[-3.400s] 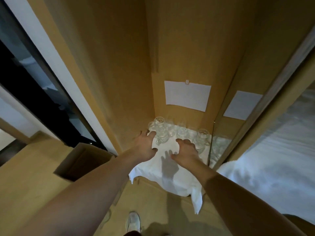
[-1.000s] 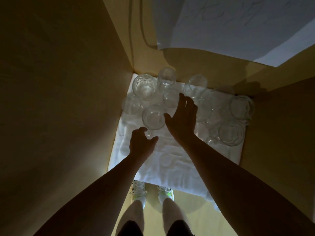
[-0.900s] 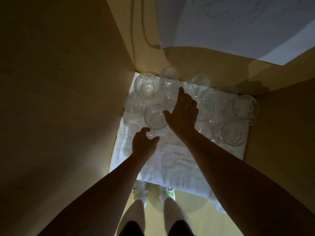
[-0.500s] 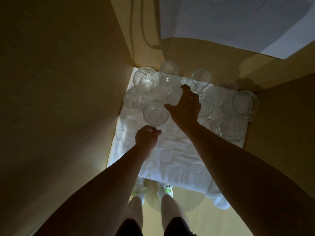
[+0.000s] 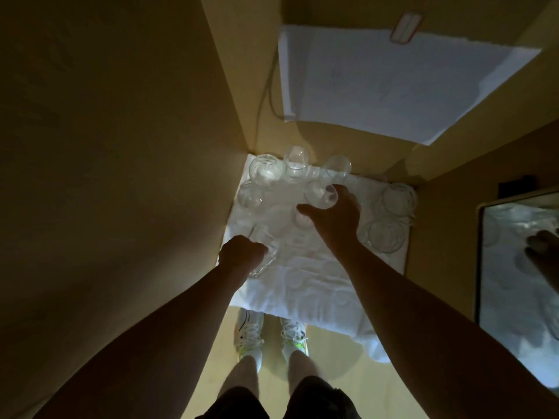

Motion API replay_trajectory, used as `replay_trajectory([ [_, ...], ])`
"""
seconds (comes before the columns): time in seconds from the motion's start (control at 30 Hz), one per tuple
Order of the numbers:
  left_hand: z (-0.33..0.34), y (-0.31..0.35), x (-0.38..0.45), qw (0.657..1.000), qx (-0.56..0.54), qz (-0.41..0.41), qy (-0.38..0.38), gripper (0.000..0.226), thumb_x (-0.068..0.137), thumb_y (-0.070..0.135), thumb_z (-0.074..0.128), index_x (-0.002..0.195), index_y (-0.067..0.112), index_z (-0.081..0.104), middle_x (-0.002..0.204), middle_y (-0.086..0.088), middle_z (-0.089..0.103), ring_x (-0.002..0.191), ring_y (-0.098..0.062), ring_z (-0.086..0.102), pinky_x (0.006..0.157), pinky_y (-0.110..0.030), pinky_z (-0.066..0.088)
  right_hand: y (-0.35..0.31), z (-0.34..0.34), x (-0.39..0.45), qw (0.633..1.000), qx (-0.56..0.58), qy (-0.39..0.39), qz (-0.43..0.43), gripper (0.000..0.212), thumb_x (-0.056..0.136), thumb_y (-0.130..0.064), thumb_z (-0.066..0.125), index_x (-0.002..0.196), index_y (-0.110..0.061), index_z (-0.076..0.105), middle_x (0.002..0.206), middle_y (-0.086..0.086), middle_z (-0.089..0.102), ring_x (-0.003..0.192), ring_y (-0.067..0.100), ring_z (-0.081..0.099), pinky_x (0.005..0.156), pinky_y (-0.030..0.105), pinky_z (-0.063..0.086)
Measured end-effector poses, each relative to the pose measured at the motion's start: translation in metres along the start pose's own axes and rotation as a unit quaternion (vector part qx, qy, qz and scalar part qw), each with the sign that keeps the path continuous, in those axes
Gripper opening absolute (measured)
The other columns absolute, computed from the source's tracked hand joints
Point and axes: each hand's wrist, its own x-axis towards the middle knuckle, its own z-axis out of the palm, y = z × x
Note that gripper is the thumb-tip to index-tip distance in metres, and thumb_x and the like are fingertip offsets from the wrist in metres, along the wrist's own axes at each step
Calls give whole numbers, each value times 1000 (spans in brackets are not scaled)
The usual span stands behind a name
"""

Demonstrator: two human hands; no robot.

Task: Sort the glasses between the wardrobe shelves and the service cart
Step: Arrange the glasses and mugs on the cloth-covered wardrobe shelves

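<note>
Fingers of our right hand [image 5: 334, 217] curl round the bowl of a stemmed glass [image 5: 322, 195], its rim tipped away from us, while our left hand [image 5: 242, 255] is closed in a fist round a heavier glass [image 5: 263, 252] that leans toward our wrist. Both glasses look just clear of the white cloth [image 5: 302, 285] covering the wardrobe shelf. Beyond our fingertips more glasses [image 5: 266, 172] crowd the back corner, and two wide ones [image 5: 385, 235] sit just to the right of our right knuckles. We judge the step to be lifting both out. To do it well we raise them straight up before drawing back, keep our elbows apart so the two never knock, and watch the neighbours nearest the right thumb.
</note>
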Motion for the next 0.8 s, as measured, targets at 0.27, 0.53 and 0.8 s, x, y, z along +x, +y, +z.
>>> replay_trajectory([
  [0.27, -53, 19, -62, 997, -51, 48, 34, 33, 81, 39, 64, 93, 9, 70, 92, -9, 72, 85, -27, 70, 62, -25, 46, -48, -39, -39, 976, 215, 16, 6, 57, 55, -28, 94, 96, -26, 54, 101, -6, 66, 93, 11, 64, 87, 34, 52],
  [0.53, -107, 26, -136, 977, -152, 143, 44, 48, 68, 40, 78, 102, 7, 70, 90, -6, 71, 83, -22, 69, 75, -32, 59, -98, -105, -95, 963, 237, 108, -64, 60, 61, -36, 95, 106, -26, 57, 96, -9, 67, 90, 8, 66, 82, 24, 49],
  [0.8, -169, 28, -247, 940, -196, 277, 37, 18, 78, 22, 80, 84, 9, 70, 78, -8, 72, 67, -19, 69, 58, -24, 55, -139, -161, -202, 926, 309, 180, -118, 51, 60, -47, 89, 97, -31, 57, 95, -8, 62, 86, 9, 63, 72, 22, 47],
])
